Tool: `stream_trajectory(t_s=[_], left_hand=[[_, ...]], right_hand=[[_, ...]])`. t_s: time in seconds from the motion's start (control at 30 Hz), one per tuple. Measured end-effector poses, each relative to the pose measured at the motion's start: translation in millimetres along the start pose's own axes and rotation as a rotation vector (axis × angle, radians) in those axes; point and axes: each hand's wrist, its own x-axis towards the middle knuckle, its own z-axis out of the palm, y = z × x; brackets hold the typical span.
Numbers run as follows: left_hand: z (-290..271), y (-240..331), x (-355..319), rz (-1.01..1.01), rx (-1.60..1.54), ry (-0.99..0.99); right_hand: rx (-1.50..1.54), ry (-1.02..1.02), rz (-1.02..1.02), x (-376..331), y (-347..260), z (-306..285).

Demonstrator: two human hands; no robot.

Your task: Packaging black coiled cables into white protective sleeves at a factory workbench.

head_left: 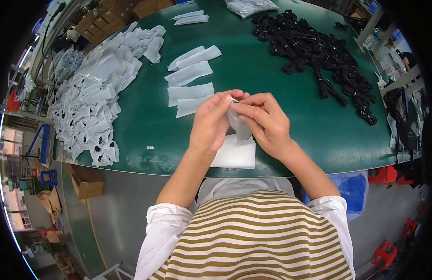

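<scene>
Both hands are raised over the near edge of the table, fingertips together at the top of a small frosted plastic bag. My left hand pinches one side of its upper end. Thumb and fingers of my right hand grip the other side. The bag hangs down between the hands; whether anything is inside it I cannot tell. Just beneath lies a flat white stack, apparently of the same bags or sheets. Beyond my left hand, several long pale bags lie flat in loose rows.
A large heap of pale bags covers the table's left side, dark bits showing through some. Bundled black cables spread over the right. A small white piece lies near the front edge of the green table. A clear plastic bag sits at the back.
</scene>
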Motion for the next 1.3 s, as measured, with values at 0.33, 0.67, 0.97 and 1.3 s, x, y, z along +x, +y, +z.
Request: stream_trajectory(t_s=[0.33,0.67,0.97,1.3], left_hand=[[2.2,-6.1,-3.3,-0.028,-0.140,0.070],[-38.3,7.7,-16.3,0.021,1.004,0.075],[-13.1,162.9,27.9,0.661,0.860,0.013],[11.3,195.5,-12.6,1.011,0.670,-0.346]], right_hand=[[-0.078,0.018,-0.060,-8.8,13.7,4.4],[0.591,0.214,0.387,43.5,-31.4,-57.6],[0.231,0.303,-0.399,-17.1,-96.0,-263.8],[-0.004,0.291,-0.247,-55.1,-104.4,-403.4]])
